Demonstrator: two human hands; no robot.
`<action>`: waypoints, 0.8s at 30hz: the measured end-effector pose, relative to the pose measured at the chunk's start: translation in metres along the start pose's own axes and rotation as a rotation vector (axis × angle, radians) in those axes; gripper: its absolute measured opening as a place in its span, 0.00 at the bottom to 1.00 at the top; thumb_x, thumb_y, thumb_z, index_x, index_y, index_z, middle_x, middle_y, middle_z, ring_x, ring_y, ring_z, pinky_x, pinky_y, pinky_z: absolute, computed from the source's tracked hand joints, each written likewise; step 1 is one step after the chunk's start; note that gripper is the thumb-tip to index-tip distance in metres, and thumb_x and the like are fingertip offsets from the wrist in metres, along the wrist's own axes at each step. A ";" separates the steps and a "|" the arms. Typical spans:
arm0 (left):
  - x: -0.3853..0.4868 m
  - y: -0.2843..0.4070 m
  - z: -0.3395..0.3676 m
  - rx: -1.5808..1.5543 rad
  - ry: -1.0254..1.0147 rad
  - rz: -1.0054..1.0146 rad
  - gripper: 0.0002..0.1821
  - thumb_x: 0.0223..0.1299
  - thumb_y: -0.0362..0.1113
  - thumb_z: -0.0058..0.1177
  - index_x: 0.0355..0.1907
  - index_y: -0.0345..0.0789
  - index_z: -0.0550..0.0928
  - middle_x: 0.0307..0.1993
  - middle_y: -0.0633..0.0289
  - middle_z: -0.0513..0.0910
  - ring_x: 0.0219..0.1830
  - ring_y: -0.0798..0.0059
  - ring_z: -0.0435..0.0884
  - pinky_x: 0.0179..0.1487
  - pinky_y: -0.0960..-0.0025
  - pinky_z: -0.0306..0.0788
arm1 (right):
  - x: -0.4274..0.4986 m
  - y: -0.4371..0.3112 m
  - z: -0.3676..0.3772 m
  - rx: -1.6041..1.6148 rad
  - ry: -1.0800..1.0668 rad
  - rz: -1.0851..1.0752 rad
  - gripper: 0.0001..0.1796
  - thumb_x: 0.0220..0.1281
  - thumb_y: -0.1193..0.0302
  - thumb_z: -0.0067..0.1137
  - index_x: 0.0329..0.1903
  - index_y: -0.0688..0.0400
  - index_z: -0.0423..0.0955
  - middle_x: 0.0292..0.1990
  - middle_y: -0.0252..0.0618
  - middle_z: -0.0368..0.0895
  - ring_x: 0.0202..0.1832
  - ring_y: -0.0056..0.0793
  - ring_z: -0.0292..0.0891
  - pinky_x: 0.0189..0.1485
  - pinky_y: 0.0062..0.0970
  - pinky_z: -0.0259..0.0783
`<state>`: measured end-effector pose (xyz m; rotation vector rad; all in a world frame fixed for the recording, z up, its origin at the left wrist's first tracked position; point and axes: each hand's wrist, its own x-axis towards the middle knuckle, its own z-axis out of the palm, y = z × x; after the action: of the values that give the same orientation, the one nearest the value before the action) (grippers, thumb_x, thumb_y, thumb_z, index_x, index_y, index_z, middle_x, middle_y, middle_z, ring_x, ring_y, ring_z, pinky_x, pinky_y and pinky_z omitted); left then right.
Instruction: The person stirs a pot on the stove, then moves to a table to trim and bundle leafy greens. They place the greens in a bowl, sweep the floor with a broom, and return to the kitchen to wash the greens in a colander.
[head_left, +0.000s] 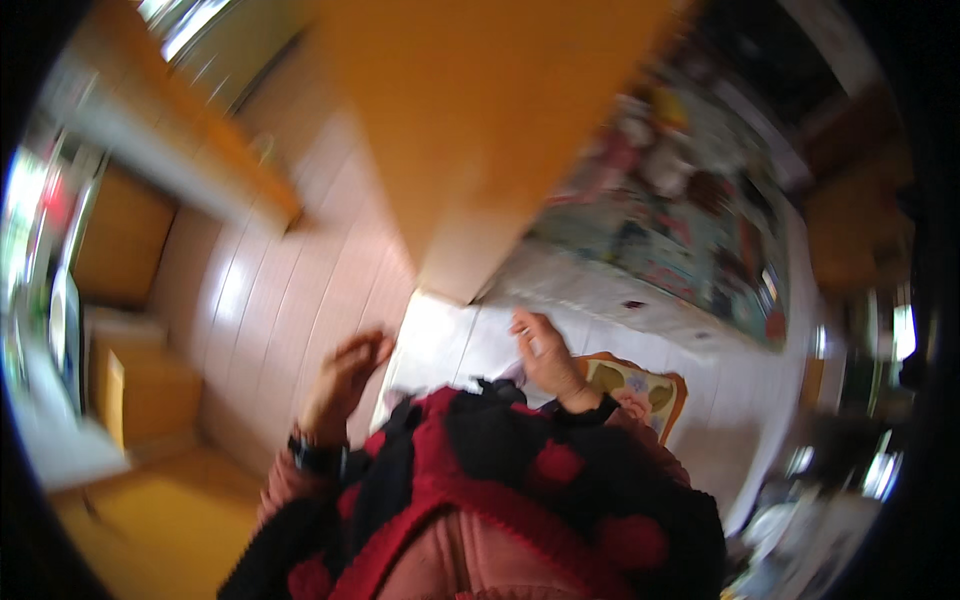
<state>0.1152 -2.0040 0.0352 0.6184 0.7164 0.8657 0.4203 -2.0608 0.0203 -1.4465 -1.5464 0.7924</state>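
My left hand (341, 382) is raised in front of my body over the wood-plank floor, its fingers bent and nothing seen in it. To the right, my right hand (547, 356) hovers with loosely curled fingers and holds nothing visible. Just beside the right wrist is a chair (637, 390) with a flower-patterned seat and a wooden rim. The two hands are apart, on either side of a pale floor strip (439, 330). Black bands circle both wrists.
An orange-brown wall end or door panel (480, 135) rises straight ahead. Right of it stands a table (675, 247) with a patterned cover and blurred items. At left are an open door (247, 157), wooden cabinets (146, 390) and a pale counter (67, 450).
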 end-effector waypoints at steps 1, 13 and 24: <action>-0.008 0.014 -0.022 -0.040 -0.016 0.101 0.21 0.63 0.34 0.45 0.56 0.25 0.69 0.52 0.50 0.74 0.60 0.61 0.69 0.67 0.60 0.58 | 0.012 -0.007 0.023 0.020 -0.012 -0.025 0.18 0.58 0.84 0.45 0.53 0.63 0.66 0.40 0.42 0.73 0.41 0.30 0.74 0.47 0.26 0.69; -0.053 0.168 -0.179 -0.696 -0.042 0.300 0.44 0.63 0.64 0.28 0.63 0.23 0.57 0.64 0.40 0.57 0.68 0.55 0.56 0.71 0.63 0.50 | 0.133 -0.100 0.225 -0.004 -0.497 0.018 0.21 0.63 0.83 0.43 0.59 0.63 0.62 0.45 0.38 0.70 0.44 0.25 0.73 0.51 0.23 0.68; -0.011 0.205 -0.215 -0.660 0.016 0.356 0.42 0.65 0.62 0.28 0.64 0.23 0.56 0.64 0.39 0.57 0.68 0.54 0.56 0.71 0.61 0.51 | 0.232 -0.095 0.309 0.217 -0.520 -0.081 0.19 0.62 0.82 0.44 0.56 0.65 0.64 0.41 0.41 0.72 0.42 0.26 0.73 0.47 0.24 0.70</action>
<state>-0.1477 -1.8678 0.0571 0.1408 0.2976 1.3575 0.1095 -1.8128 0.0067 -1.0590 -1.8144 1.3161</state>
